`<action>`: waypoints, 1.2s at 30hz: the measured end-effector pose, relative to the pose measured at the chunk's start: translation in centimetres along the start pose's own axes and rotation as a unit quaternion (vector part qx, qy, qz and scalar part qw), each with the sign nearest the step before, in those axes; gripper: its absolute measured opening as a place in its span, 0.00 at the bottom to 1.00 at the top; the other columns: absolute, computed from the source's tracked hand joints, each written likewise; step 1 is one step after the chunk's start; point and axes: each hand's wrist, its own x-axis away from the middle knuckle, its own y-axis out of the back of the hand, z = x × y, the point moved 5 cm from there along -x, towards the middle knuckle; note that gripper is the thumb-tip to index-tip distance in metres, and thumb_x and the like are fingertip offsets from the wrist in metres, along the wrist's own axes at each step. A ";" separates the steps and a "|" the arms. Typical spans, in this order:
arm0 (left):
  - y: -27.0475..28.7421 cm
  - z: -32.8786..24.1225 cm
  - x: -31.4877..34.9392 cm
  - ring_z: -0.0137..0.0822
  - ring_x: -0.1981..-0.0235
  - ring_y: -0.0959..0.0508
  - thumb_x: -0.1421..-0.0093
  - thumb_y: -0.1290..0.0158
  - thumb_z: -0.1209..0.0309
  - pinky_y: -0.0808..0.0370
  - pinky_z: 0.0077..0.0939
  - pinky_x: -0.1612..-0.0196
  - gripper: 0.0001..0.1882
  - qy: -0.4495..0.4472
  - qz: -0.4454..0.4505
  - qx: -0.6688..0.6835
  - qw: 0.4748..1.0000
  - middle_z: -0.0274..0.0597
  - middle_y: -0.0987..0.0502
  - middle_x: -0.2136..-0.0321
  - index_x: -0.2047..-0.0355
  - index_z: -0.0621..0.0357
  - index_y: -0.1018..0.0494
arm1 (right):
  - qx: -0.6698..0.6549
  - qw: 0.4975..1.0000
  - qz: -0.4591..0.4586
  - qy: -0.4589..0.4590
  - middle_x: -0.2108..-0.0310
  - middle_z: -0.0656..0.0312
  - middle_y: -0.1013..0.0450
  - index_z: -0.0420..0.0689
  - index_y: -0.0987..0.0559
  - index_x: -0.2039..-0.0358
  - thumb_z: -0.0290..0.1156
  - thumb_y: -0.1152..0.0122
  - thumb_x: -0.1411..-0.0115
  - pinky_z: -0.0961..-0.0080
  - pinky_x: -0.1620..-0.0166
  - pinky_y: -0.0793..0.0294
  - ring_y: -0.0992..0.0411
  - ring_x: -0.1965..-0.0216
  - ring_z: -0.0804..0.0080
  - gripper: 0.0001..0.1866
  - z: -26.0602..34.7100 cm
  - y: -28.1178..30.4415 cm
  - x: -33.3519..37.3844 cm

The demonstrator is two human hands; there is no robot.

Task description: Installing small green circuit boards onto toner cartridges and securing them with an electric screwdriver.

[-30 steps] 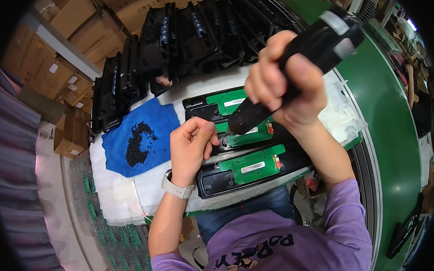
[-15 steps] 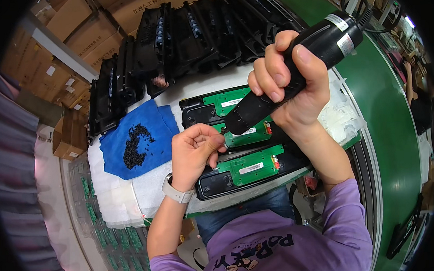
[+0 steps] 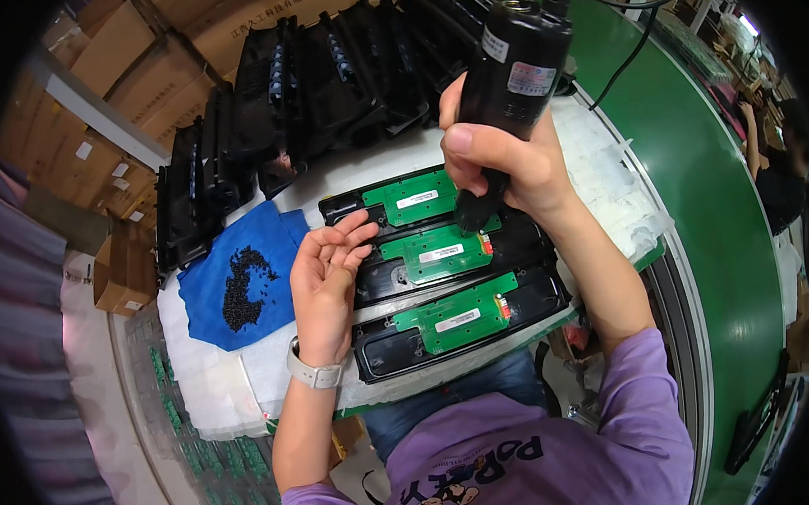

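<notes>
My right hand (image 3: pixel 513 162) is wrapped round a black electric screwdriver (image 3: pixel 516 72), held nearly upright with its cord at the top. Its nose points down at the upper right part of the middle green circuit board (image 3: pixel 427 256), which sits in a black plastic housing (image 3: pixel 379 285). Whether the tip touches is hard to tell. To the left of that board, my left hand (image 3: pixel 326 278) hovers with fingers loosely curled and apart; no held item shows. Similar boards lie in black housings behind, the far board (image 3: pixel 409 203), and in front, the near board (image 3: pixel 462 325).
On a blue cloth (image 3: pixel 204 302) at left lies a pile of small black screws (image 3: pixel 244 291). Black plastic assemblies (image 3: pixel 325 84) line the table's back edge. Cardboard boxes (image 3: pixel 162 73) stand beyond. A green surface (image 3: pixel 691 195) runs along the right, where a cord (image 3: pixel 635 62) hangs.
The screwdriver has swung from a slant to nearly upright, its nose moving right to the board's upper right. My left hand has drawn back left from the nose, its pinch loosened.
</notes>
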 end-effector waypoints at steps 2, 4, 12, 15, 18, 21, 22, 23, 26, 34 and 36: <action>-0.4 0.2 0.0 0.41 0.47 0.33 0.46 0.65 0.88 0.36 0.28 0.45 0.12 0.010 0.015 -0.014 1.000 0.56 0.36 0.49 0.63 0.62 0.38 | 0.013 1.000 0.009 0.000 0.88 0.63 0.37 0.38 0.32 0.74 0.30 0.40 0.54 0.83 0.85 0.42 0.39 0.90 0.78 0.12 0.1 -0.1 0.0; -0.6 0.5 0.0 0.42 0.46 0.34 0.44 0.65 0.87 0.36 0.28 0.45 0.11 0.013 0.015 -0.003 1.000 0.57 0.36 0.49 0.63 0.62 0.38 | 0.025 1.000 0.017 -0.001 0.87 0.64 0.37 0.38 0.32 0.74 0.30 0.40 0.54 0.83 0.85 0.42 0.39 0.89 0.78 0.12 0.0 -0.1 0.1; -0.4 0.8 -0.1 0.37 0.58 0.25 0.38 0.62 0.80 0.27 0.18 0.59 0.08 0.073 -0.022 0.015 0.997 0.58 0.32 0.53 0.59 0.64 0.37 | 0.037 0.997 0.064 -0.007 0.87 0.67 0.33 0.40 0.28 0.82 0.27 0.37 0.55 0.85 0.82 0.39 0.36 0.87 0.84 0.08 -0.3 -1.3 0.3; 0.0 1.3 -0.1 0.28 0.72 0.25 0.37 0.62 0.77 0.30 0.14 0.72 0.09 0.117 0.030 -0.044 0.992 0.57 0.28 0.58 0.57 0.65 0.37 | 0.066 0.995 0.070 0.002 0.86 0.68 0.33 0.39 0.28 0.81 0.27 0.37 0.56 0.85 0.81 0.39 0.36 0.85 0.84 0.08 -0.3 -1.0 0.5; 0.2 1.2 -0.1 0.29 0.70 0.25 0.36 0.63 0.75 0.30 0.14 0.70 0.09 0.083 0.050 0.061 0.993 0.57 0.27 0.61 0.59 0.67 0.36 | 0.076 0.994 0.077 0.024 0.86 0.69 0.33 0.39 0.28 0.80 0.27 0.37 0.56 0.84 0.80 0.38 0.36 0.84 0.85 0.09 0.3 -1.9 0.7; -0.7 0.8 -0.1 0.37 0.59 0.24 0.36 0.63 0.75 0.27 0.20 0.59 0.09 0.110 -0.010 0.017 0.994 0.57 0.27 0.60 0.60 0.66 0.36 | 0.042 0.996 0.073 0.033 0.85 0.67 0.33 0.38 0.29 0.80 0.26 0.36 0.56 0.84 0.81 0.39 0.37 0.85 0.84 0.09 0.2 -1.8 0.9; -0.5 0.8 -0.1 0.43 0.54 0.26 0.36 0.63 0.74 0.27 0.26 0.52 0.08 0.099 0.006 0.022 0.995 0.57 0.27 0.61 0.60 0.66 0.37 | -0.016 0.997 0.077 0.013 0.85 0.66 0.33 0.38 0.29 0.80 0.26 0.36 0.56 0.84 0.82 0.39 0.37 0.86 0.83 0.09 0.2 -1.6 1.0; -0.3 0.6 0.0 0.43 0.54 0.26 0.36 0.63 0.74 0.27 0.26 0.52 0.08 0.097 0.001 0.021 0.995 0.57 0.27 0.61 0.60 0.66 0.37 | -0.074 0.994 0.080 -0.007 0.85 0.65 0.33 0.38 0.29 0.79 0.26 0.36 0.55 0.84 0.83 0.40 0.37 0.87 0.82 0.09 0.1 -1.6 1.1; -1.3 0.5 0.1 0.37 0.66 0.22 0.36 0.62 0.72 0.25 0.19 0.66 0.08 0.108 0.028 0.006 0.994 0.53 0.25 0.67 0.60 0.63 0.38 | -0.187 0.977 0.091 0.056 0.88 0.63 0.38 0.37 0.33 0.74 0.27 0.42 0.52 0.83 0.84 0.42 0.40 0.90 0.78 0.10 1.4 -2.0 1.1; -1.5 0.0 0.7 0.25 0.85 0.29 0.37 0.56 0.69 0.38 0.13 0.83 0.07 0.051 0.073 -0.106 0.990 0.42 0.26 0.80 0.63 0.58 0.37 | -0.272 0.947 0.083 0.148 0.87 0.64 0.41 0.41 0.35 0.68 0.32 0.52 0.47 0.78 0.80 0.40 0.43 0.89 0.78 0.09 3.0 -1.9 1.3; -1.9 0.3 0.8 0.28 0.83 0.27 0.39 0.53 0.69 0.33 0.14 0.81 0.08 0.070 0.074 -0.045 0.994 0.45 0.24 0.77 0.64 0.60 0.36 | -0.273 0.947 0.066 0.157 0.87 0.64 0.41 0.42 0.35 0.68 0.32 0.53 0.47 0.78 0.80 0.39 0.43 0.89 0.78 0.09 2.9 -1.6 1.3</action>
